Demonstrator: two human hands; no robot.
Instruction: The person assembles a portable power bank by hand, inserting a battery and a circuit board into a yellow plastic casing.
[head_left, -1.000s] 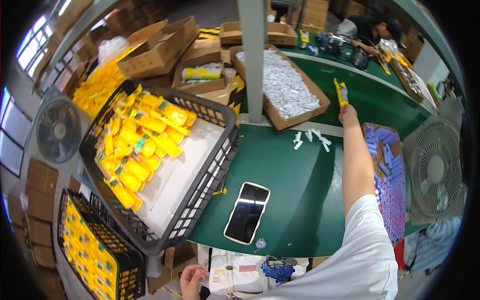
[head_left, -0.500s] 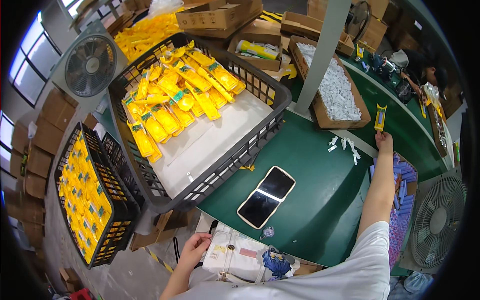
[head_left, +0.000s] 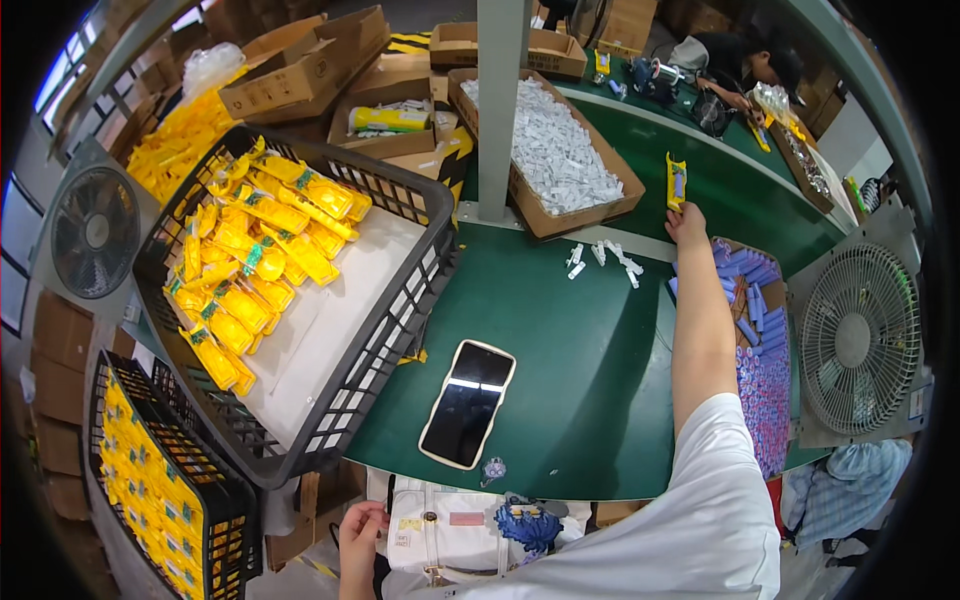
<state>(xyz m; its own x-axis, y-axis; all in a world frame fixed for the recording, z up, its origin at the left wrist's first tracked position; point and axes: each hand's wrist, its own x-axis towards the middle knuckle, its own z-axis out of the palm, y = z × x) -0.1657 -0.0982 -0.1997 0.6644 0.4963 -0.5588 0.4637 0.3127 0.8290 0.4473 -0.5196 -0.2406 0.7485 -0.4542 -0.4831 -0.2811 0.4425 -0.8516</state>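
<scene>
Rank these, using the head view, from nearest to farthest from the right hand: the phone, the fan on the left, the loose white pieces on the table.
1. Loose white pieces: on the table, just left of the right hand.
2. Phone: farther left, closer to the body.
3. Fan: far left, past the black crate.

pale-cased phone (head_left: 468, 404) — screen up | small charm (head_left: 493, 470) — near it | white bag (head_left: 470, 548) | standing fan (head_left: 852, 341)

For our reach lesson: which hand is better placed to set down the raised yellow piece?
Probably the right hand: it holds the yellow piece, while the left hand is beside the white bag.
</scene>
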